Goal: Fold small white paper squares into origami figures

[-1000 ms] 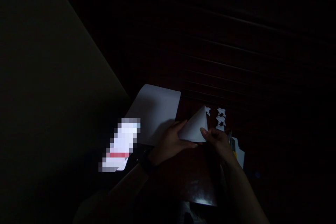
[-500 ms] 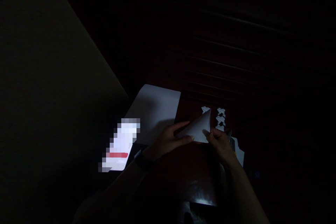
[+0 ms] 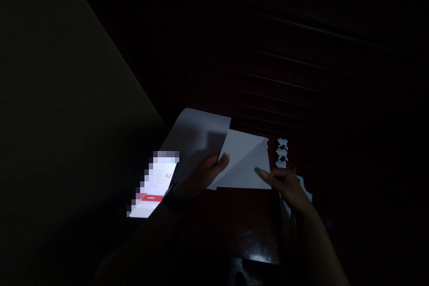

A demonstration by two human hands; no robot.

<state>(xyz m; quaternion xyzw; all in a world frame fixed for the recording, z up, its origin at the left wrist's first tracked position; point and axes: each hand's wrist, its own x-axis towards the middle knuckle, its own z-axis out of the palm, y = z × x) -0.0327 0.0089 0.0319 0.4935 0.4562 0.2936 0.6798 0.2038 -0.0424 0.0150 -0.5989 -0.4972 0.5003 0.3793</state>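
A square sheet of white paper (image 3: pixel 246 161) is spread out between my hands, a diagonal crease running across it from lower left to upper right. My left hand (image 3: pixel 208 172) pinches its left edge, thumb on top. At the lower right corner, my right hand (image 3: pixel 284 183) grips the sheet with the thumb over it and the fingers mostly out of sight underneath. Beyond the right edge stand several small folded paper pieces (image 3: pixel 282 153) in a column. A larger white paper (image 3: pixel 201 136) lies to the left, partly behind my left hand.
A lit phone (image 3: pixel 150 192), partly pixelated, lies left of my left wrist. More white paper (image 3: pixel 304 188) shows behind my right hand. The dark, glossy tabletop (image 3: pixel 241 228) ends at a near edge. A pale wall (image 3: pixel 67 98) rises on the left, and the room is very dim.
The sheet, folded into a triangle before, is now opened flat into a square. My left hand has moved left with its edge. The sheet now covers the folded piece seen behind it.
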